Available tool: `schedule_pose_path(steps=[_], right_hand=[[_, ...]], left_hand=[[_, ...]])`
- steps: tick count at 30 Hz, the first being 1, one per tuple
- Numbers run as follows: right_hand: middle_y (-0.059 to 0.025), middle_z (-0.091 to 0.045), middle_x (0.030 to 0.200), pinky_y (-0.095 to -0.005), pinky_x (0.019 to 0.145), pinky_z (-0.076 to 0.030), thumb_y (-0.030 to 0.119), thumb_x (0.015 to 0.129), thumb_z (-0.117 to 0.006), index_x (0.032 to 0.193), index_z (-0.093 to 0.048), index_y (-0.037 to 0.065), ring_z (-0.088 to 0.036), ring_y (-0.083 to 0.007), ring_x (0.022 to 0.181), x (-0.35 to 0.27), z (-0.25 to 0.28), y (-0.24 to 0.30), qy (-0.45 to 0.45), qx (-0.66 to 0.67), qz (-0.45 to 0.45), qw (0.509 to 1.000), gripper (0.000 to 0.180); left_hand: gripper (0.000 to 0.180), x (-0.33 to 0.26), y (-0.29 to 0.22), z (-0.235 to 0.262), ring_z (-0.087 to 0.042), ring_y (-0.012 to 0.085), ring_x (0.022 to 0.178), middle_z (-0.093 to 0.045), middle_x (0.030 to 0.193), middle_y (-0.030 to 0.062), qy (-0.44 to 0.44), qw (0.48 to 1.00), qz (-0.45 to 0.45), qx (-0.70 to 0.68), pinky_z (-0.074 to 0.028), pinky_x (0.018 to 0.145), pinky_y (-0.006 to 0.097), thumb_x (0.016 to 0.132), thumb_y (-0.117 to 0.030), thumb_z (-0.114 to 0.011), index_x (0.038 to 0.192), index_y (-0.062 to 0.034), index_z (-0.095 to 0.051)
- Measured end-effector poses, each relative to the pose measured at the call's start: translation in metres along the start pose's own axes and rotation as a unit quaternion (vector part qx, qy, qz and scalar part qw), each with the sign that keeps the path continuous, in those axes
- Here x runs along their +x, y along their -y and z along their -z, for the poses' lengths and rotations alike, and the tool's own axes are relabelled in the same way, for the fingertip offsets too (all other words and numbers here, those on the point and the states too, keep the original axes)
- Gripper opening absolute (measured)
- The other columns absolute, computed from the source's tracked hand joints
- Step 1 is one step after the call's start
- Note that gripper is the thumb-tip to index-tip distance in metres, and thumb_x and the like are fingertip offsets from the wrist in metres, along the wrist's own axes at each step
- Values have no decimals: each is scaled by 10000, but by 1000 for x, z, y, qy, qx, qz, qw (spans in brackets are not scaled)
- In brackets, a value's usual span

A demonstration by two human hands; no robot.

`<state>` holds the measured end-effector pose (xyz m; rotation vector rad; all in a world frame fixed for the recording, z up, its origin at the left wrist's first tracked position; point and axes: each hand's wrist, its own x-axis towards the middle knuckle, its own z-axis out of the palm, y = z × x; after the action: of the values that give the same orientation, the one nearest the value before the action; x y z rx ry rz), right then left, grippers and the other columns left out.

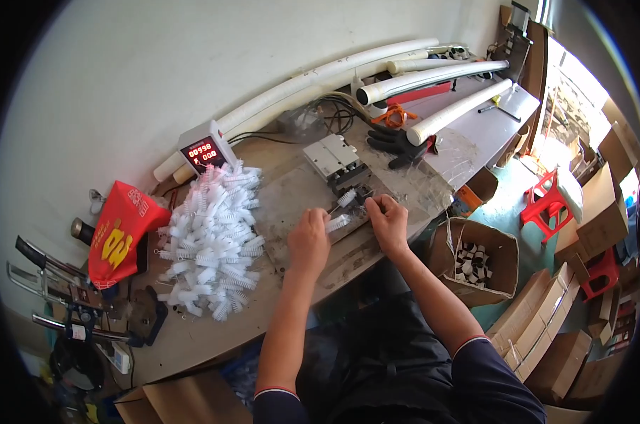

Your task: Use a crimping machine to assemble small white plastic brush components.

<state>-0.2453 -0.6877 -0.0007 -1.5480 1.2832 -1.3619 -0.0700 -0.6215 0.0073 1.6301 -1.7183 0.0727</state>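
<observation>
My left hand (309, 239) is closed, its fingertips at the thin wire stem of a small white bristle brush (347, 198). A second white bristle brush (338, 223) shows just below, beside the same fingers. My right hand (388, 222) is pinched near a small metal machine (334, 160) with a pale box-shaped body; whatever its fingers hold is too small to make out. Dark parts at the machine's front sit between my hands. To the left lies a large heap of white bristle brushes (217, 240) on the worktable (281, 201).
A counter box (205, 146) with red digits stands behind the heap, near a red bag (122, 237). Long white tubes (436, 81) and a dark glove (398, 145) lie to the right. Beyond the table edge, a cardboard box (443, 247) holds small black-and-white pieces.
</observation>
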Motion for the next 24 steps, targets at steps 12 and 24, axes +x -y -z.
schedule_pose_path(steps=[12,24], right_hand=[[-25,-719,880,-200,555,-397,117,988,-648,1162,-696,-22,-536,-46,655,3,21,1,158,288,-100,939,228],[-10,-708,827,-200,559,-404,159,993,-685,1080,-705,3,-532,-41,636,3,22,-4,173,273,-111,940,180]], left_hand=[[193,-4,-6,4,-693,288,825,-684,918,76,-80,993,-92,5,-555,662,394,871,-15,-730,1014,-89,-623],[222,-5,-10,4,-711,285,861,-698,953,82,-83,984,-152,31,-576,705,385,847,27,-749,1010,-74,-639]])
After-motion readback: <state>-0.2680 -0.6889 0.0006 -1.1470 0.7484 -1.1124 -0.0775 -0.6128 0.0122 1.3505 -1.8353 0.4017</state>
